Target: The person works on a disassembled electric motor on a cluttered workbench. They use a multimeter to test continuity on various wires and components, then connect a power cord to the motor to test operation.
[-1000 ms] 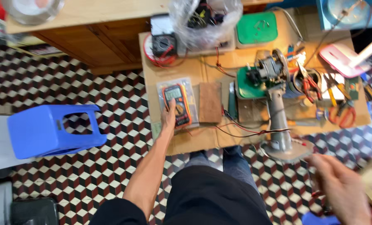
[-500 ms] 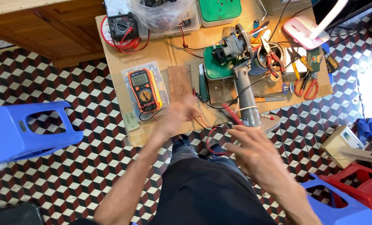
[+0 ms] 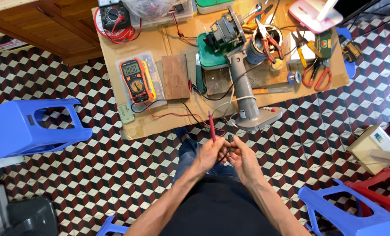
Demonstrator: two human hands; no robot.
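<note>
both hands (image 3: 226, 154) have drawn together, gripping the red probe (image 3: 211, 126).

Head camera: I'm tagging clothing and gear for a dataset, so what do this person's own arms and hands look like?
Both forearms are bare to the bottom edge of the picture, with no sleeves showing. The left hand and right hand wear no gloves; no watch, ring or band can be made out. Dark clothing covers the body between the arms.

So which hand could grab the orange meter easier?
Probably the left hand: the orange meter lies up on its side, while the right hand sits further away. Both are busy with the red probe.
</note>
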